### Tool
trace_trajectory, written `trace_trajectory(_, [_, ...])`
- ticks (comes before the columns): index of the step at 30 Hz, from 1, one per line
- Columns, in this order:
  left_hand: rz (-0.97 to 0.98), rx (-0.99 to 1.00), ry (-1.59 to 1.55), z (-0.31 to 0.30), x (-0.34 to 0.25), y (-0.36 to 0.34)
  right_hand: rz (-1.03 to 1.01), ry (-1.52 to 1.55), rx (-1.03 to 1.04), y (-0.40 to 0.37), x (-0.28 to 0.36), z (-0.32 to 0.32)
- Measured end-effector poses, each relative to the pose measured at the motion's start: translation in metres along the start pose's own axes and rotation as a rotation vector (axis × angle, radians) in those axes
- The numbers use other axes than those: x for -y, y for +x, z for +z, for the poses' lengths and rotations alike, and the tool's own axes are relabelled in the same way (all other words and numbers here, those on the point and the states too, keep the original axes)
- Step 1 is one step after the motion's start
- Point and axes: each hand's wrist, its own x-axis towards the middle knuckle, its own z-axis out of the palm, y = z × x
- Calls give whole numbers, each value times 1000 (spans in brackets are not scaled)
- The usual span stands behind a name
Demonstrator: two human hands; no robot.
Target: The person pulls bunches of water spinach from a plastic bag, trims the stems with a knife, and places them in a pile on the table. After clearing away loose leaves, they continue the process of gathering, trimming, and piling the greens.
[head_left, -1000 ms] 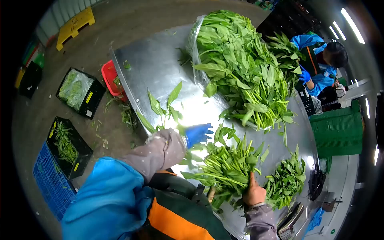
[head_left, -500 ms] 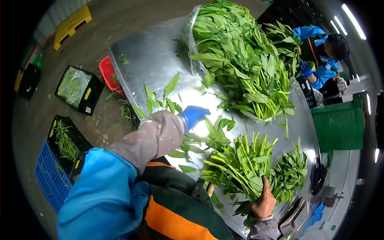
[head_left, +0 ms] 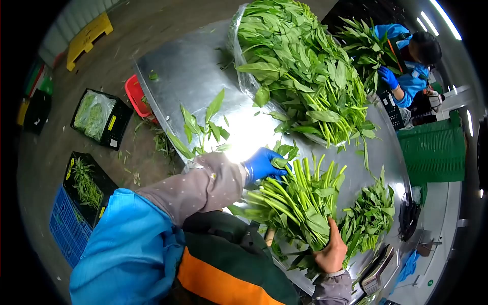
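My left hand [head_left: 265, 164], in a blue glove, is closed on a leafy stem [head_left: 279, 162] beside the cut stem ends of a bunch. My bare right hand [head_left: 331, 249] grips that bunch of leafy greens [head_left: 305, 206] from its lower right side, with the thumb on top and the stems pointing up and left. A big heap of greens [head_left: 305, 71] lies beyond my hands on clear plastic. To the right of the held bunch is a smaller pile of greens [head_left: 370, 216]. Loose leafy stems [head_left: 201, 129] lie left of the heap.
The metal table [head_left: 178, 66] carries a scale [head_left: 378, 269] at lower right. Left on the floor stand a red basket [head_left: 136, 94], two black crates [head_left: 114, 124] and a blue crate [head_left: 68, 229]. At upper right, a person [head_left: 406, 71] in blue gloves handles greens.
My left hand has moved down and right from the open table to the held bunch's stem ends. The co-worker's gloved hand has shifted slightly left and up.
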Motion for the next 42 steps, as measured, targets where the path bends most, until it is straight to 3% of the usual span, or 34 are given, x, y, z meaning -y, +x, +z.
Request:
trace_trajectory(3, [59, -263, -78, -29, 8, 7, -4, 49, -2, 0, 2, 0])
trace_trajectory(5, [102, -334, -261, -61, 4, -2, -7, 63, -4, 0, -2, -1])
trace_trajectory(7, [78, -490, -153, -69, -8, -12, 72, 102, -12, -2, -1, 0])
trace_trajectory(9, [89, -576, -333, -78, -13, -17, 73, 110, -13, -1, -3, 0])
trace_trajectory(11, [58, -580, -205, -73, -21, -21, 38, 59, -14, 1, -3, 1])
trace_trajectory(13, [25, -343, 404, -40, -28, -34, 34, 32, 4, 1, -1, 2])
trace_trajectory(15, [244, -318, 874, 5, -41, -54, 48, 28, 32, 3, 2, 4])
trace_trajectory(17, [221, -140, 1008, 8, -24, -39, 37, 19, 40, 4, 5, 3])
trace_trajectory(18, [273, -247, 993, 1, -21, -36, 36, 15, 43, 3, 4, 3])
trace_trajectory(21, [214, -253, 411, -60, -5, -11, 4, 23, -5, -2, -4, 5])
trace_trajectory(24, [320, 64, 331, -51, 26, 5, 137, 80, 53, -2, 4, 1])
trace_trajectory(25, [356, 164, 303, -43, 24, 4, 87, 65, 35, -1, 2, 3])
trace_trajectory(27, [120, 242, 402, -5, 0, -10, -13, 32, 1, 0, -5, 6])
trace_trajectory(29, [173, 33, 910, 23, -15, -17, 20, 38, 22, 0, 0, 5])
trace_trajectory(30, [170, -57, 824, 29, -8, -14, 35, 41, 30, 1, 1, 4])
trace_trajectory(33, [-59, 205, -185, 7, 15, -1, 48, 60, 26, 0, -1, 4])
trace_trajectory(34, [295, 269, 426, -1, -8, -13, 49, 75, 33, -1, -1, 5])
trace_trajectory(35, [459, 180, 812, -8, -17, -14, 50, 90, 39, 0, 0, 5])
trace_trajectory(37, [555, -140, 996, -20, -16, -10, 45, 107, 52, 0, 0, 6])
trace_trajectory(39, [565, -411, 572, -43, -11, 4, 42, 116, 64, 1, -1, 6])
trace_trajectory(40, [524, -399, 423, -44, -10, 12, 45, 119, 63, 0, -2, 5])
trace_trajectory(41, [297, -235, 0, -54, -10, 10, 45, 121, 62, 0, -1, 5])
trace_trajectory(42, [145, -117, 208, -50, -12, 6, 44, 123, 63, 0, 1, 4])
